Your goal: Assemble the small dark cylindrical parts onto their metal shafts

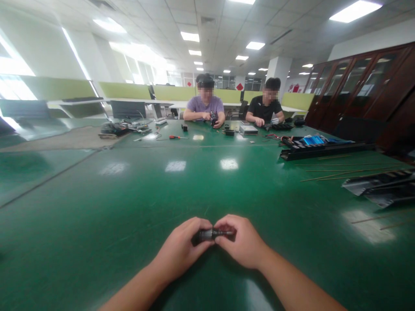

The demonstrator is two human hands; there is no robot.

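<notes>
Between my two hands, low in the middle of the head view, is a small dark cylindrical part (206, 234) with a thin shaft at its right end. My left hand (181, 244) wraps round the thicker body, thumb below and fingers above. My right hand (241, 242) pinches the narrow shaft end with thumb and fingertips. The part lies about level, pointing left to right, just over the green tabletop (155, 190). Its left end and some of the shaft are hidden by my fingers, so its exact kind does not show.
Across the table two people sit handling small parts. Near them lie a red-handled screwdriver (175, 137), a pale box (248, 129) and a heap of parts (125, 127). On the right are long black metal channels (324, 149) and thin rods (343, 172).
</notes>
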